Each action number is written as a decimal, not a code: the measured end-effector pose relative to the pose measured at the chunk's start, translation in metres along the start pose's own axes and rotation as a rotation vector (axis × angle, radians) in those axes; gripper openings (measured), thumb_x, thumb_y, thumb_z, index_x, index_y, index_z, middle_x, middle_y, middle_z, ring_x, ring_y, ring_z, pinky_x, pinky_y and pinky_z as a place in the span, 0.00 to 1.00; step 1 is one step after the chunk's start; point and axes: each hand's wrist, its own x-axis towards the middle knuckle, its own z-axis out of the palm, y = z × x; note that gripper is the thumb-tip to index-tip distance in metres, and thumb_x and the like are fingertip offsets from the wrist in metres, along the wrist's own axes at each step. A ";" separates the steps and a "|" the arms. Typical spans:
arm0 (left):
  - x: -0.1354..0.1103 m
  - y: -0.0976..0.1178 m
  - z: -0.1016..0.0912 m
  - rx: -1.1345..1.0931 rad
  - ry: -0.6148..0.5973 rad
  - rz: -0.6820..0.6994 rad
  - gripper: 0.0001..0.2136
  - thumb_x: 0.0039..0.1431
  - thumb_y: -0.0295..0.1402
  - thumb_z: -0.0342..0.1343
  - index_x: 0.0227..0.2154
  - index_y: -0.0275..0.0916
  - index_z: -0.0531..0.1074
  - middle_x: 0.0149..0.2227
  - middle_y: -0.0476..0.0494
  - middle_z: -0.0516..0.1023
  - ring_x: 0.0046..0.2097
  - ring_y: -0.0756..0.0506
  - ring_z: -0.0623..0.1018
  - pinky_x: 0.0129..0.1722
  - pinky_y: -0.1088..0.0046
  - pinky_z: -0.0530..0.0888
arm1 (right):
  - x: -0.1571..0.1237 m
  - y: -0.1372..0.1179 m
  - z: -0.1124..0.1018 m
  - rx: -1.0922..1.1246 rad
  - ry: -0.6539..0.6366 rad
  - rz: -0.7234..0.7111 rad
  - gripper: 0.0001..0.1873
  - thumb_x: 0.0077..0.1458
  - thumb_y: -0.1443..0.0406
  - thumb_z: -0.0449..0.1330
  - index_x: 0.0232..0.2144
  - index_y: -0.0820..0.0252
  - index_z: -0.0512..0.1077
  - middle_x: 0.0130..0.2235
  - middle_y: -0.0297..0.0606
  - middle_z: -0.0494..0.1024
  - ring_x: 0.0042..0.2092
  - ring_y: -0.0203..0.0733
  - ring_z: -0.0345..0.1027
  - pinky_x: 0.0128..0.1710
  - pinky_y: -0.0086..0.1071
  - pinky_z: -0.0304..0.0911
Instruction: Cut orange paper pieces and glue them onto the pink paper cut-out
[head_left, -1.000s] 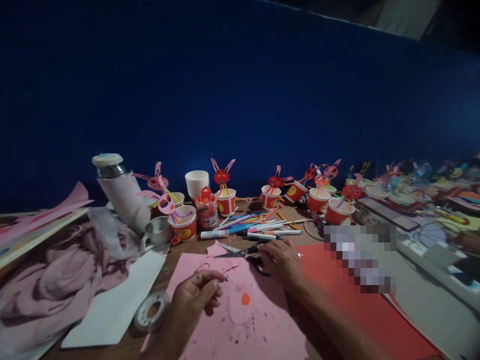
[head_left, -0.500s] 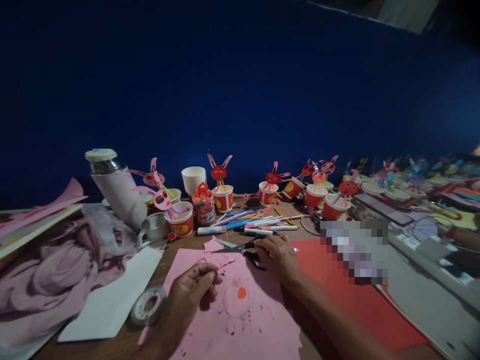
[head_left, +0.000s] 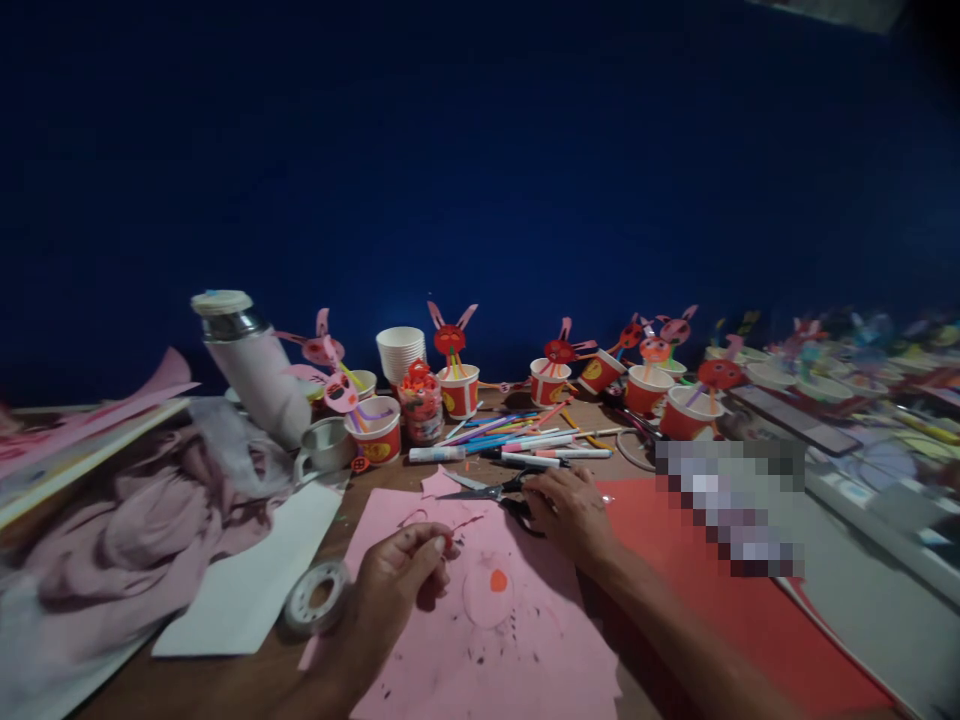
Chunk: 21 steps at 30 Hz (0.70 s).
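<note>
Over a pink sheet of paper (head_left: 442, 650), my left hand (head_left: 401, 570) pinches a small red piece (head_left: 448, 541) between thumb and fingertips. My right hand (head_left: 574, 515) is curled at the black handles of a pair of scissors (head_left: 491, 492). The scissors' blades are parted and point left, low over the sheet's far edge. Between my hands, a pencilled oval on the sheet carries an orange paper dot (head_left: 499, 581). Thin reddish strips and dark scraps lie scattered on the sheet. A pink offcut (head_left: 442, 482) sits by the blades.
Markers (head_left: 525, 440) lie behind the scissors. Red paper cups (head_left: 459, 392) with paper rabbit figures line the wall. A roll of tape (head_left: 316, 597), white card (head_left: 251, 575), mug (head_left: 326, 447), thermos (head_left: 255, 370) and cloth (head_left: 150, 530) stand left; red paper (head_left: 660, 590) lies right.
The view has turned slightly left, so everything sits a little further right in the picture. Both hands keep nearly the same pose over the paper.
</note>
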 end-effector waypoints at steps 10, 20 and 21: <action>0.000 0.003 0.001 0.022 0.012 -0.032 0.13 0.41 0.36 0.55 0.30 0.33 0.69 0.23 0.49 0.71 0.19 0.54 0.66 0.18 0.78 0.60 | 0.000 0.010 0.003 0.102 0.020 -0.010 0.10 0.55 0.64 0.51 0.29 0.56 0.73 0.28 0.36 0.78 0.32 0.43 0.69 0.35 0.37 0.54; 0.004 -0.004 -0.003 0.020 -0.012 0.017 0.09 0.42 0.34 0.53 0.26 0.34 0.69 0.18 0.52 0.67 0.18 0.54 0.65 0.18 0.78 0.60 | 0.041 0.023 -0.017 0.247 0.022 0.200 0.16 0.53 0.57 0.50 0.28 0.58 0.74 0.28 0.37 0.78 0.30 0.42 0.71 0.28 0.31 0.63; 0.005 -0.005 -0.003 0.025 -0.015 0.018 0.09 0.43 0.34 0.53 0.26 0.34 0.69 0.17 0.53 0.66 0.18 0.54 0.65 0.17 0.78 0.60 | 0.049 0.025 -0.021 0.256 0.030 0.213 0.16 0.52 0.57 0.50 0.27 0.58 0.74 0.27 0.37 0.78 0.29 0.42 0.70 0.28 0.31 0.63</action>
